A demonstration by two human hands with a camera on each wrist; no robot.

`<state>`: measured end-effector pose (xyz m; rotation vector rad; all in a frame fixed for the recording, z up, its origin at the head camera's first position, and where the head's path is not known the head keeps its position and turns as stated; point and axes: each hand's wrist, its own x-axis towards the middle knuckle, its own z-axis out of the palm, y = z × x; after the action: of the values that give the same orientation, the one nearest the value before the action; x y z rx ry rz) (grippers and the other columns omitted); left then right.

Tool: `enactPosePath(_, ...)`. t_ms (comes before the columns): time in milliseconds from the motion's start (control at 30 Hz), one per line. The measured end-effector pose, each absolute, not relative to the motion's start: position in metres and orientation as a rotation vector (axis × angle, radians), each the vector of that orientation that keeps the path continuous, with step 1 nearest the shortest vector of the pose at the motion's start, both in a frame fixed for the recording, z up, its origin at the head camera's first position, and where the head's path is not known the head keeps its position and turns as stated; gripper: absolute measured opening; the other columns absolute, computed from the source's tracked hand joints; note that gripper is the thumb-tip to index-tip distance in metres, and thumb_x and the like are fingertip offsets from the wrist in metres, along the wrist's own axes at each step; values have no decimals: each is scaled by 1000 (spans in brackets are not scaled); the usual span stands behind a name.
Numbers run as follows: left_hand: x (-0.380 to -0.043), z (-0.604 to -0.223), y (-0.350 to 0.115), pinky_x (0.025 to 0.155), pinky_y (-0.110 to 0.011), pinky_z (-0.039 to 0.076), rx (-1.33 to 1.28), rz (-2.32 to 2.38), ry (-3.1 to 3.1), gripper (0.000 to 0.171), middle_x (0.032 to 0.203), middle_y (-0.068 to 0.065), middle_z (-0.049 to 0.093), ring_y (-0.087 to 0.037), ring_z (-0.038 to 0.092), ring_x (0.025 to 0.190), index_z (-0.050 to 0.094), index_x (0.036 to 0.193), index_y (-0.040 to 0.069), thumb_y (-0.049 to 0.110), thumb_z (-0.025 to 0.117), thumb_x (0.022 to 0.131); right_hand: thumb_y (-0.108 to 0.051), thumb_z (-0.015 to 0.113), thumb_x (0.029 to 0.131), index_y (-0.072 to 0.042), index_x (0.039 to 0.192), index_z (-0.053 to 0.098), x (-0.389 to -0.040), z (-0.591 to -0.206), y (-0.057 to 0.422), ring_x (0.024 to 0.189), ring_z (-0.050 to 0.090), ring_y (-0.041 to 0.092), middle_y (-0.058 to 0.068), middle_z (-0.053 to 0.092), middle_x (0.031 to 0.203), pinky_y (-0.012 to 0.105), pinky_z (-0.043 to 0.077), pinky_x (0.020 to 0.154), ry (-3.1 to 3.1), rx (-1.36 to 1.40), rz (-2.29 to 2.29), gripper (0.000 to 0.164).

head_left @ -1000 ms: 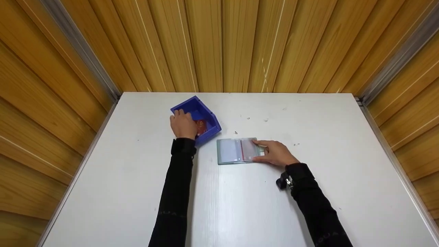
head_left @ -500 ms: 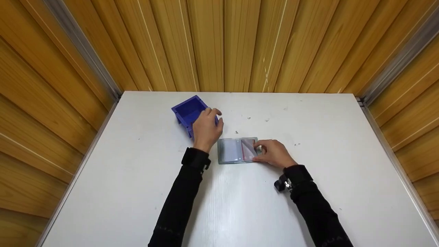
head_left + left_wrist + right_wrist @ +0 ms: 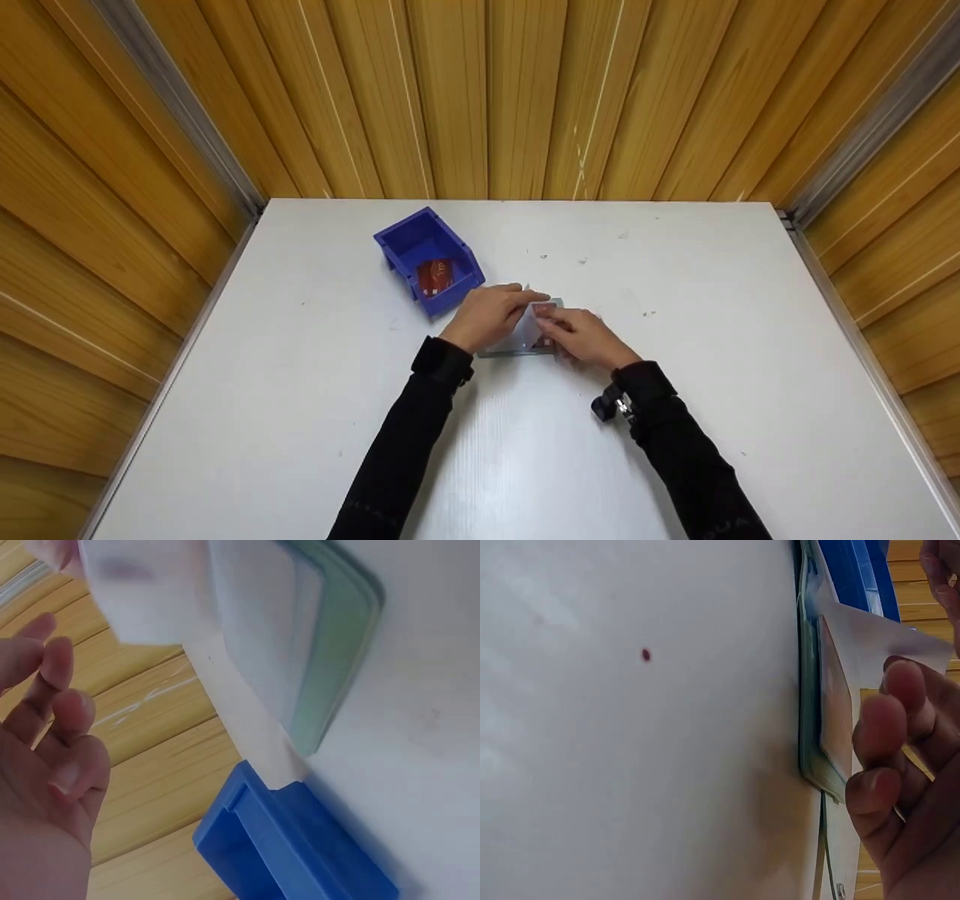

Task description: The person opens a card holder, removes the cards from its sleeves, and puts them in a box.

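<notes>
A card holder with a pale green cover and clear sleeves lies spread on the table. My right hand is at its right half and pinches a clear page, lifting it off the holder. Under that page, a reddish card shows on the right half. My left hand hovers over the holder's left half, its fingers loosely bent, with nothing seen in them; in the left wrist view they are apart from the page.
A blue plastic bin stands behind and left of the holder, with red cards inside. White table surrounds them. Wood-patterned walls rise at the back and both sides.
My left hand has come out of the bin and moved right to the holder. My right hand has shifted slightly left, and the clear page on the right half is now raised.
</notes>
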<state>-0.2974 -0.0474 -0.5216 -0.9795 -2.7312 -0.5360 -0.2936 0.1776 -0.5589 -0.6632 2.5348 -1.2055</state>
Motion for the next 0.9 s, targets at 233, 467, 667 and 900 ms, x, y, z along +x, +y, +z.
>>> enactPosePath(233, -298, -527, -53, 76, -38, 57, -899, -412, -2861, 21, 102, 2, 78, -18, 74, 89, 81, 111, 19, 26, 69, 95, -38, 59, 105, -20, 130, 71, -288, -560, 166, 76, 64, 17, 2, 71, 84, 39, 52, 74, 2678, -726, -915, 33)
enactPosePath(467, -296, -542, -64, 73, -41, 59, -840, -290, -2909, 21, 101, -1, 81, -23, 76, 86, 83, 110, 21, 32, 75, 94, -35, 65, 102, -23, 144, 63, -289, -561, 166, 93, 67, 27, 14, 76, 105, 49, 52, 87, 2813, -698, -767, 44)
enactPosePath(667, -295, -547, -69, 74, -42, 58, -774, -279, -2947, 19, 106, 2, 80, -23, 77, 89, 83, 111, 26, 29, 74, 95, -48, 72, 95, -19, 148, 58, -297, -562, 178, 77, 61, 28, 14, 65, 76, 46, 51, 78, 2937, -569, -598, 62)
enactPosePath(900, -293, -548, -71, 68, -43, 57, -685, -289, -2933, 15, 98, 0, 81, -24, 76, 83, 84, 106, 28, 31, 73, 96, -56, 75, 89, -25, 153, 52, -302, -564, 196, 92, 63, 27, 11, 71, 89, 49, 52, 92, 2861, -498, -578, 75)
